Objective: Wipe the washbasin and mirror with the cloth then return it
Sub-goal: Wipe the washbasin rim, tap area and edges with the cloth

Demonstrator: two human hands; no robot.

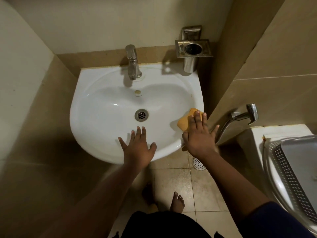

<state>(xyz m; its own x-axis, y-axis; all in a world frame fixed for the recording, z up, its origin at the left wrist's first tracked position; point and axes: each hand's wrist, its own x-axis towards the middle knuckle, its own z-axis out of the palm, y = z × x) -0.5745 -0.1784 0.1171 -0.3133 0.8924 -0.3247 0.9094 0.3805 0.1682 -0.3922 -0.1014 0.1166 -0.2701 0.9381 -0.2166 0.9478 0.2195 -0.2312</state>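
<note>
Two hands (137, 148) (199, 136), one cloth (186, 121), one washbasin (103, 107)

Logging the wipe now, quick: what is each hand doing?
Left hand: open, flat on the washbasin rim, holding nothing.
Right hand: open, pressing the orange cloth on the rim.

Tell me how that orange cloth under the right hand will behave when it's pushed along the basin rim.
The orange cloth looks soft: it bends over the washbasin rim, so it would probably bunch. The right hand lies flat on it, which should keep it spread. The glossy rim probably lets it slide.
</note>
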